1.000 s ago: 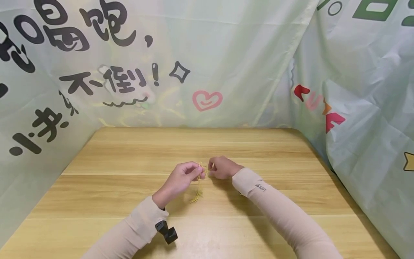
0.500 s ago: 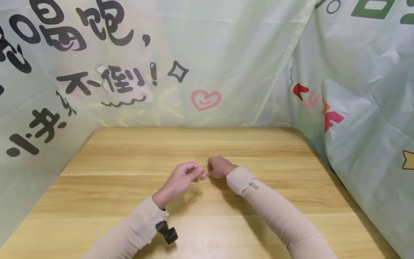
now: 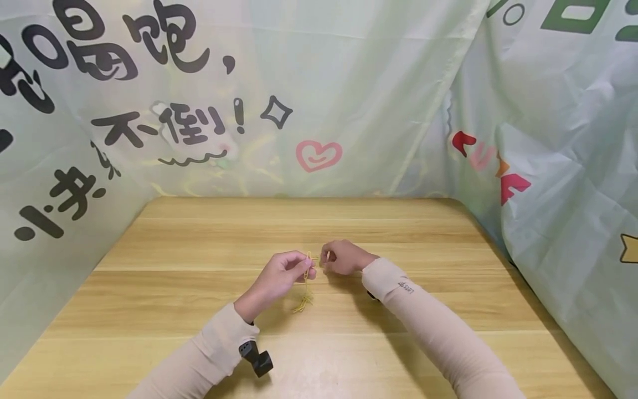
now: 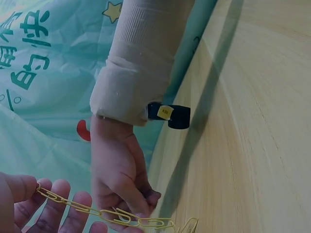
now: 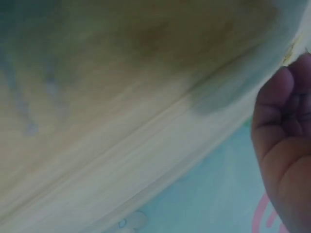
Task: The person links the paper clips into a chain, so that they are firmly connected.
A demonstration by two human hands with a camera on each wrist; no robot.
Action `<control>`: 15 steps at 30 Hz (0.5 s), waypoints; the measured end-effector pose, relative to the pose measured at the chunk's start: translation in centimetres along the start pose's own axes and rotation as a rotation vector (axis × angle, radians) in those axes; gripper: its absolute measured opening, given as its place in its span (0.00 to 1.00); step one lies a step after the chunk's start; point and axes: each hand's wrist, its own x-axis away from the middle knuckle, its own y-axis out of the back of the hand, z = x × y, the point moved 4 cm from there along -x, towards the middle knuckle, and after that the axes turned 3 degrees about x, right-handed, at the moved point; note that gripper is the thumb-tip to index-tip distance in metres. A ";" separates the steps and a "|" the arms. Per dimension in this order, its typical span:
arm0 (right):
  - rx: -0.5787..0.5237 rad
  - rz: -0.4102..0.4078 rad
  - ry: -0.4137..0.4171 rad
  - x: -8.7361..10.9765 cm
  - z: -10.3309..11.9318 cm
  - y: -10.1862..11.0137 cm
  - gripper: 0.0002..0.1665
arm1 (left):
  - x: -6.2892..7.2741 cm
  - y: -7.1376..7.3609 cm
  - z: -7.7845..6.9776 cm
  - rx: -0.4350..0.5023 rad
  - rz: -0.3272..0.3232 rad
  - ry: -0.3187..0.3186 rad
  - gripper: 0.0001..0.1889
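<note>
While the left hand point(image 3: 279, 276) pinches paperclips point(image 4: 125, 217), the right hand point(image 3: 346, 258) sits curled, hold unclear.

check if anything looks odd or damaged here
Nothing looks spilled or damaged. The yellow paperclip chain looks bunched at its lower end below the left hand; the right curtain is creased, unlike the smoother back curtain.

Head view, I record, looks forward and down at the table point(image 3: 199, 233); left-wrist, close in, faces the right hand point(image 4: 118, 170), which right-wrist shows from nearer.
</note>
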 end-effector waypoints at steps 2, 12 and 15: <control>-0.033 -0.009 0.032 0.3 0.0 0.2 0.07 | 0.0 0.0 0.0 0.001 0.001 0.000 0.13; -0.106 -0.111 0.148 1.1 0.3 1.2 0.06 | 0.0 -0.2 0.0 -0.002 0.010 0.001 0.12; -0.140 -0.114 0.134 1.2 0.2 1.2 0.07 | 0.0 -0.2 0.0 -0.004 0.007 0.003 0.12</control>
